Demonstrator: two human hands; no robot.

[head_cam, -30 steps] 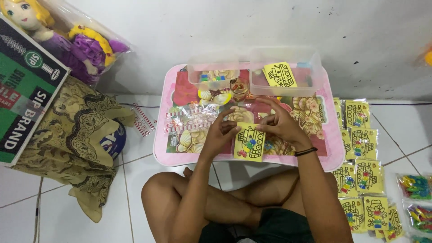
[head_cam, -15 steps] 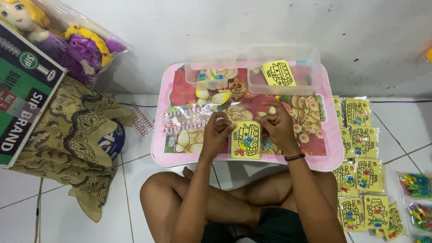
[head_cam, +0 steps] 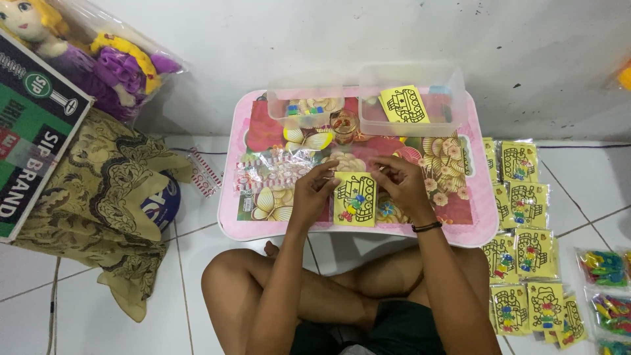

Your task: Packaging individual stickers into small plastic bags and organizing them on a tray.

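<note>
Both hands have slid toward the table's near edge since the earlier frames, and the yellow card now lies lower, close to that edge. The left hand (head_cam: 314, 190) pinches the upper left corner of the yellow card (head_cam: 355, 199), fingers closed on something thin there, while the right hand (head_cam: 401, 187) has its fingertips closed at the card's upper right; whether they grip the card itself or a clear sleeve around it cannot be told. The card rests flat on the pink table (head_cam: 263, 230), near the middle of the near edge.

Behind it, along the far edge, stand two clear plastic tubs (head_cam: 368, 85), the right one holding another yellow card (head_cam: 404, 105), with a small jar (head_cam: 343, 125) between them. Finished packets (head_cam: 519, 197) lie on the floor off the table's right edge.

To do this well, both corners should probably be held level and pulled evenly, keeping the card flat against the table so it does not bend.
</note>
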